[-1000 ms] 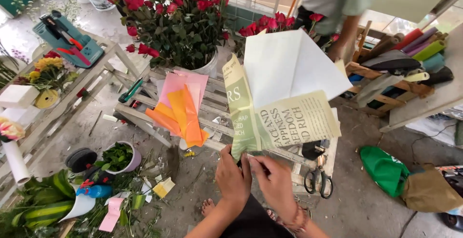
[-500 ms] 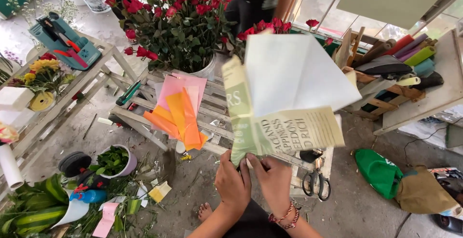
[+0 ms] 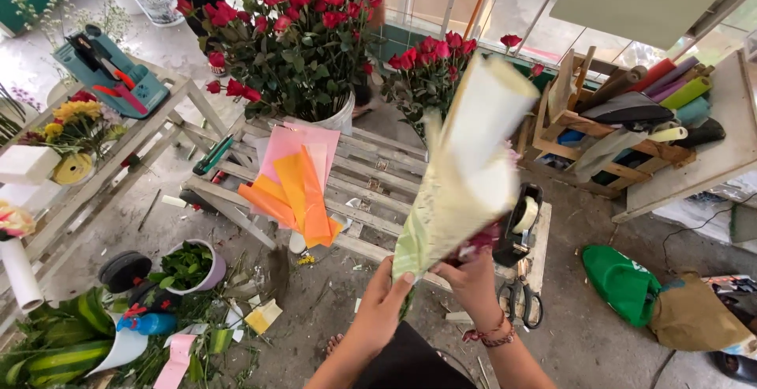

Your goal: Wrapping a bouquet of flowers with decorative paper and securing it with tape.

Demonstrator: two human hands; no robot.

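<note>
My left hand (image 3: 384, 304) and my right hand (image 3: 471, 275) both grip the narrow lower end of a paper-wrapped bouquet (image 3: 465, 170). The wrap is white and pale green paper rolled into a cone that opens up and to the right. A bit of dark pink shows at the base, between my hands. Below the bouquet stands a wooden slatted table (image 3: 371, 168) with orange and pink paper sheets (image 3: 296, 180) on it. A black tape dispenser (image 3: 518, 227) sits at the table's right end, just beyond my right hand.
Red roses in a white bucket (image 3: 293, 38) and a second bunch (image 3: 430, 65) stand behind the table. Scissors (image 3: 519, 298) lie on the floor. Paper rolls fill a wooden rack (image 3: 631, 113) on the right. A green bag (image 3: 623, 274), leaves and scraps litter the ground.
The flat, spread sheets of paper have been rolled into a narrow cone around the stems. My hands stay at its base.
</note>
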